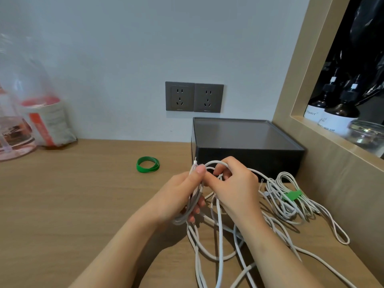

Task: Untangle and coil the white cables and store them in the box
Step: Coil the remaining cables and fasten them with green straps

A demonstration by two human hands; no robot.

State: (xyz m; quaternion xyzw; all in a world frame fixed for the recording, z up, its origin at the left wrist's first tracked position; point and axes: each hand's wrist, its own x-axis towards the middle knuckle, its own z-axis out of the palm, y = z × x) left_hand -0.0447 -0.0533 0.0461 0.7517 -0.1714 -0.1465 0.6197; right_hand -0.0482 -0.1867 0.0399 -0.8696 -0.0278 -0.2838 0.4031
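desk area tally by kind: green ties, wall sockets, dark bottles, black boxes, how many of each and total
green ties: 2, loose green tie on the desk, second green tie round the coiled white cable
wall sockets: 2, left socket, right socket
dark bottles: 2, left bottle, right bottle
black box: 1
total: 7

Two hands show: the left hand (pixel 182 196) and the right hand (pixel 234 183). There is one black box (pixel 247 156). The white cables (pixel 218 225) are too tangled to count strand by strand, but one tied bundle (pixel 280 206) can be told from the loose mass. Green items number two: one green loop (pixel 148 164) and one green tie (pixel 292 195). There are two wall sockets (pixel 180 96), two dark bottles (pixel 340 113) and one glass dish (pixel 365 132).
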